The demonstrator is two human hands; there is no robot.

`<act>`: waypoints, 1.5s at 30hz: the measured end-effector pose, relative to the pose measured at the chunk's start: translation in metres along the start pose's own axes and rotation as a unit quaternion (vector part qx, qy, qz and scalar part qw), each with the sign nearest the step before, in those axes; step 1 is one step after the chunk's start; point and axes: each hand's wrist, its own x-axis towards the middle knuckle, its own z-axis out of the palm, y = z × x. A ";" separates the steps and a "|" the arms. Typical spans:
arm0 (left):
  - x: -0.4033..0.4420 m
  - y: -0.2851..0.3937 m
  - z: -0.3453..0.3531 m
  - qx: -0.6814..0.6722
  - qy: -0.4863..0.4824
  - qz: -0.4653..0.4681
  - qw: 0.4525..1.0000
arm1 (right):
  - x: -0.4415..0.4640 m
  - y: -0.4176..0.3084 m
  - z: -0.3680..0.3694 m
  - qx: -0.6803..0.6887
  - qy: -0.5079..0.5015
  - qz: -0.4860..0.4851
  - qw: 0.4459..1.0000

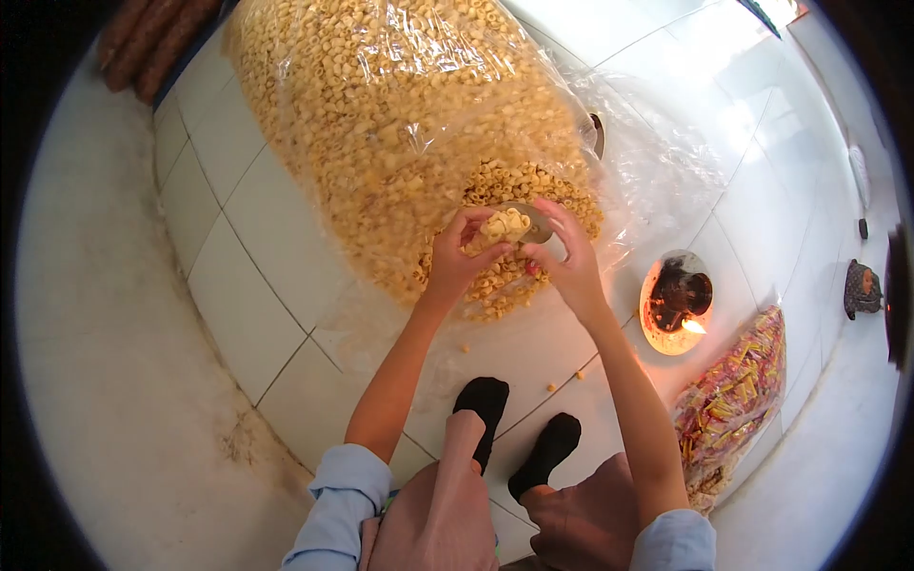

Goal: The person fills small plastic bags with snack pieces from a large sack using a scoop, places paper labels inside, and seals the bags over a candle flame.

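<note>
Small ring-shaped snack pieces (506, 225) bunch together at the fingers of my left hand (462, 249), which is curled around them; whether a thin clear packet wraps them I cannot tell. Facing it, my right hand (568, 257) has its thumb and fingers curved around the right side of a small round dull metal dish (539, 226). Both hands are over the mouth of a very large clear plastic bag (419, 133) full of the same snacks. Loose snacks (495, 295) spill out beneath my hands.
A plate (651, 328) with a blackened holder and a burning flame (694, 326) stands near my right forearm. Beyond it lies a clear bag of red and yellow packets (738, 385). A few snacks (551, 387) lie on the white tiles (257, 276) near my black-socked feet (547, 452).
</note>
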 end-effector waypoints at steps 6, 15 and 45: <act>0.000 0.009 0.011 -0.001 -0.024 0.024 0.999 | 0.002 -0.017 0.002 0.177 0.003 0.047 0.983; -0.002 0.052 0.033 -0.085 0.002 0.052 0.995 | -0.002 -0.058 -0.025 0.176 0.056 0.039 0.982; 0.003 0.195 0.027 -0.135 0.075 -0.059 0.986 | -0.002 -0.112 -0.050 0.110 0.038 0.016 0.993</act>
